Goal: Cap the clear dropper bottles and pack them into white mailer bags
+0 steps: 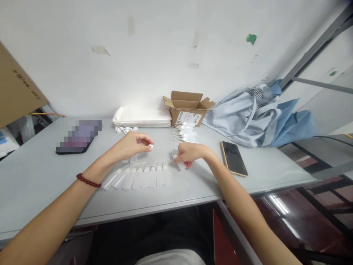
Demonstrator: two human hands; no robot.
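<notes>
My left hand (132, 144) is closed in a pinch on a small white cap (150, 146), held a little above the table. My right hand (189, 152) rests on the table with fingers curled round a small clear bottle (180, 164). Between and below the hands lies a row of several small clear bottles (138, 178), side by side, with thin white tethers running up toward my fingers. A red bead bracelet (88, 180) circles my left wrist.
More small bottles (186, 133) lie before an open cardboard box (187, 107). A stack of white trays (142, 117) is at the back, a dark tablet (78, 138) at left, a phone (234, 158) at right, blue cloth (259, 114) beyond. The table edge (154, 208) runs near me.
</notes>
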